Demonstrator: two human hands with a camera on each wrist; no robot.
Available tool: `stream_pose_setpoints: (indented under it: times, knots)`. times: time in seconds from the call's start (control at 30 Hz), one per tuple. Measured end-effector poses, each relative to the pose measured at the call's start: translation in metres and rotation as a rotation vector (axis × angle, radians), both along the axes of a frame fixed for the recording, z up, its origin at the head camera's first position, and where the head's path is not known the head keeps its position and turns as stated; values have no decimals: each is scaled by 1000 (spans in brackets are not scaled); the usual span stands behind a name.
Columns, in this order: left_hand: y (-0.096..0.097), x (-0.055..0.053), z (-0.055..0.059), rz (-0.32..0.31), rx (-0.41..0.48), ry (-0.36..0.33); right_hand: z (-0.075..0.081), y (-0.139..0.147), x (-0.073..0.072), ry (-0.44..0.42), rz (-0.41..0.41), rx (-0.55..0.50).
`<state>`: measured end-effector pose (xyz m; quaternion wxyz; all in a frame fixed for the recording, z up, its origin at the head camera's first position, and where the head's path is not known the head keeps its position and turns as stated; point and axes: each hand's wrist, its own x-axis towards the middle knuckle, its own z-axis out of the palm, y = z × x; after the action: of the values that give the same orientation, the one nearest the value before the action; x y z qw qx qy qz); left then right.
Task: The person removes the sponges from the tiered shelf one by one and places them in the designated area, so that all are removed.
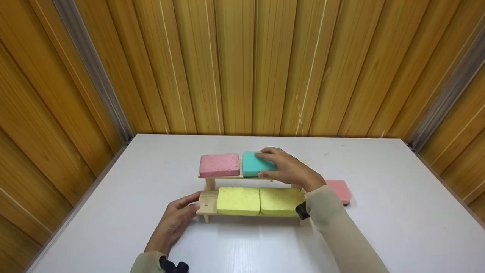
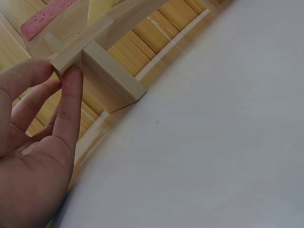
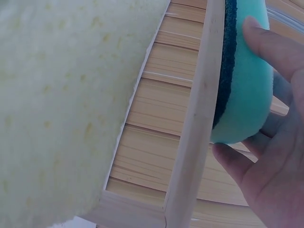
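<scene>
A two-tier wooden rack (image 1: 207,203) stands on the table. My left hand (image 1: 177,220) pinches the left end of its lower plank, thumb below and fingertips above in the left wrist view. On the upper tier lies a teal sponge (image 1: 254,165) with a dark green scouring layer (image 3: 227,71) underneath. My right hand (image 1: 290,168) grips this sponge from the right, one finger on its top and the thumb at its near end. A pink sponge (image 1: 219,165) lies to its left on the same tier. Two yellow sponges (image 1: 238,201) sit side by side on the lower tier.
Right of the rack, partly behind my right forearm, a salmon-pink sponge (image 1: 339,191) with a dark underside lies on the white table (image 1: 113,220). Wood-patterned panels (image 1: 235,68) wall the table at the back and both sides.
</scene>
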<state>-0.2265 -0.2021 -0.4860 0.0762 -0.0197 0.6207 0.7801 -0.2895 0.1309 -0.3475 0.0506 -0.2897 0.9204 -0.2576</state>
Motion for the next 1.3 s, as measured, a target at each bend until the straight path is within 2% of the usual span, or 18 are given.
stream_pose_setpoints:
  times: [0.43, 0.8, 1.3]
  knots:
    - [0, 0, 1, 10, -4, 2, 1, 4, 2, 52, 11, 8]
    - [1, 0, 2, 19, -10, -3, 2, 10, 4, 35, 4, 21]
    - [0, 1, 2, 15, -24, -2, 3, 19, 8, 62, 25, 14]
